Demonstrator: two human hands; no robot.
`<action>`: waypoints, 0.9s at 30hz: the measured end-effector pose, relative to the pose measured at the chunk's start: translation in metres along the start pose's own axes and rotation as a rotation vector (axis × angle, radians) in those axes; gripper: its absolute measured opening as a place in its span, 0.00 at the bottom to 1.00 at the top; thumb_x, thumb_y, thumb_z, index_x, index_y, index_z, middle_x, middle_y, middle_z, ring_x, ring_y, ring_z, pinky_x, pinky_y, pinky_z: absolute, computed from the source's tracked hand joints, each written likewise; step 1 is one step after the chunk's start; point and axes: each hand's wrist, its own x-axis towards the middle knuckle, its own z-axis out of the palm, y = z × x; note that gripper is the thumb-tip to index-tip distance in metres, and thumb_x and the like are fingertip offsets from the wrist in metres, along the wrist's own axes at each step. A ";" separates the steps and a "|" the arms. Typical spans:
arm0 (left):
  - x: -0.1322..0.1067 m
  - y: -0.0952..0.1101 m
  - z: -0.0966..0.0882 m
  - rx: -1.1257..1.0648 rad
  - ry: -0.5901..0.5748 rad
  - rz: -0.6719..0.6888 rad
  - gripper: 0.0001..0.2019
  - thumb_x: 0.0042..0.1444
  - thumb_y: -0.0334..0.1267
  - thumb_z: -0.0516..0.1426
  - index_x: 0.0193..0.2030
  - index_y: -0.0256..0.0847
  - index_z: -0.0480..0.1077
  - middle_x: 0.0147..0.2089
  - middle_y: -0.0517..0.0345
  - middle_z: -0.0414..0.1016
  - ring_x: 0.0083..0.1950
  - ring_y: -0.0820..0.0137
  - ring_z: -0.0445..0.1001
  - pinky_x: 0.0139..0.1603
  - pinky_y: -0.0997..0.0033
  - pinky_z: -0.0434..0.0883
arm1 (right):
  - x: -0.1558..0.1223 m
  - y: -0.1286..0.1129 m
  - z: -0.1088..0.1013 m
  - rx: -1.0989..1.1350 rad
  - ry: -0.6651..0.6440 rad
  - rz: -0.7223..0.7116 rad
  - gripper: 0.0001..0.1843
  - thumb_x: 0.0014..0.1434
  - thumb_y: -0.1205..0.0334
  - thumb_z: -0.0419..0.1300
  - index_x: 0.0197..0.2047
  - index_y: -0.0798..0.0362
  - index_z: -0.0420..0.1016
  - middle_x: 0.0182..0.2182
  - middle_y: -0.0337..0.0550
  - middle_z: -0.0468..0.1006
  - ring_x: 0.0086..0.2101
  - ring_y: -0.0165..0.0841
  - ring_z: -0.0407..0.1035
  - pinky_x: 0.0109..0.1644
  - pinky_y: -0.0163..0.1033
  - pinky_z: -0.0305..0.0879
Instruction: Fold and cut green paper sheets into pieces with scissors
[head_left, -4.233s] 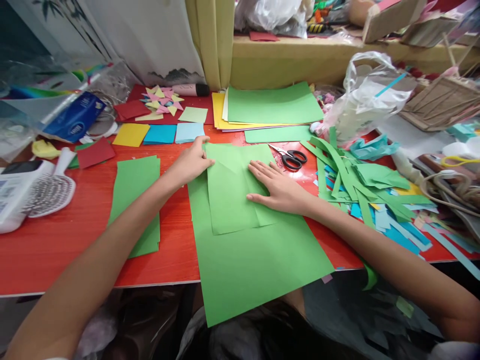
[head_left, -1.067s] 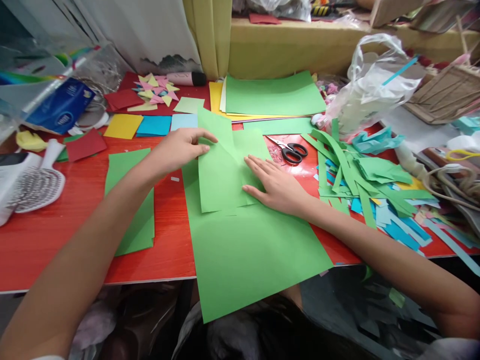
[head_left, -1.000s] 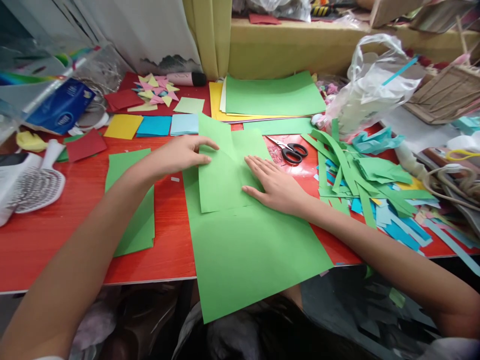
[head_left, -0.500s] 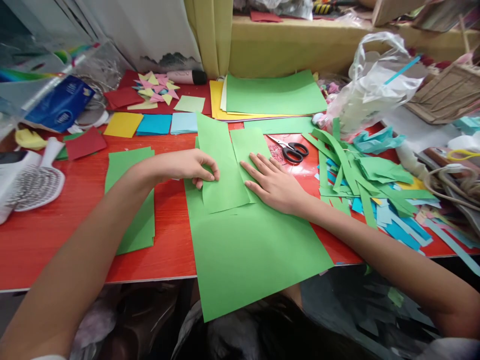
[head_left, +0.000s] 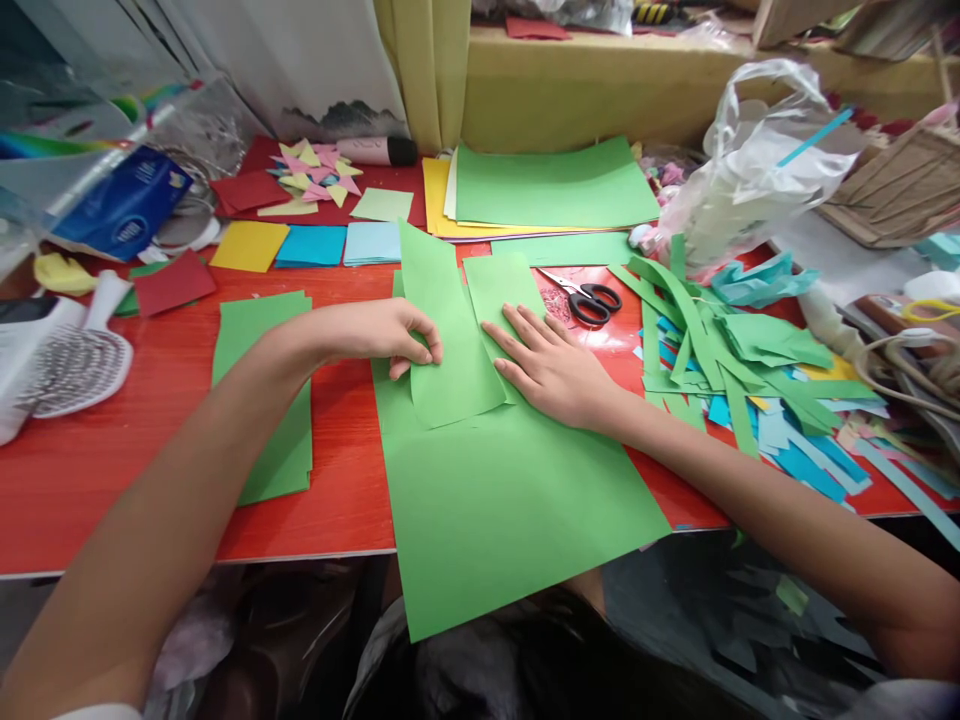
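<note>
A large green paper sheet (head_left: 517, 520) lies in front of me, its near corner hanging past the table edge. On its far part rest two narrower green pieces side by side. My left hand (head_left: 405, 335) pinches the edge of the left piece, a green paper strip (head_left: 461, 350), which is slightly lifted on that side. Flat and with fingers spread, my right hand (head_left: 551, 365) presses on the other green paper piece (head_left: 506, 280). Black-handled scissors (head_left: 589, 298) lie just beyond my right hand, blades partly apart. A stack of green paper (head_left: 274, 440) sits under my left forearm.
Green and blue paper offcuts (head_left: 720, 350) pile up at right beside a plastic bag (head_left: 772, 170). Along the back are coloured sheets (head_left: 555, 185), paper squares (head_left: 311, 245) and folded paper stars (head_left: 315, 175). A hairbrush (head_left: 82, 365) lies at left on the red table (head_left: 341, 490).
The view has shifted very slightly. Both hands keep their places, and the left strip's near edge bends up a little more.
</note>
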 end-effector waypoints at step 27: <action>-0.004 -0.003 -0.003 0.103 -0.105 -0.015 0.14 0.48 0.47 0.54 0.40 0.46 0.74 0.19 0.61 0.71 0.32 0.67 0.69 0.36 0.72 0.60 | -0.001 0.000 0.001 0.010 0.018 -0.002 0.31 0.66 0.48 0.35 0.68 0.50 0.46 0.67 0.47 0.44 0.65 0.40 0.37 0.65 0.51 0.38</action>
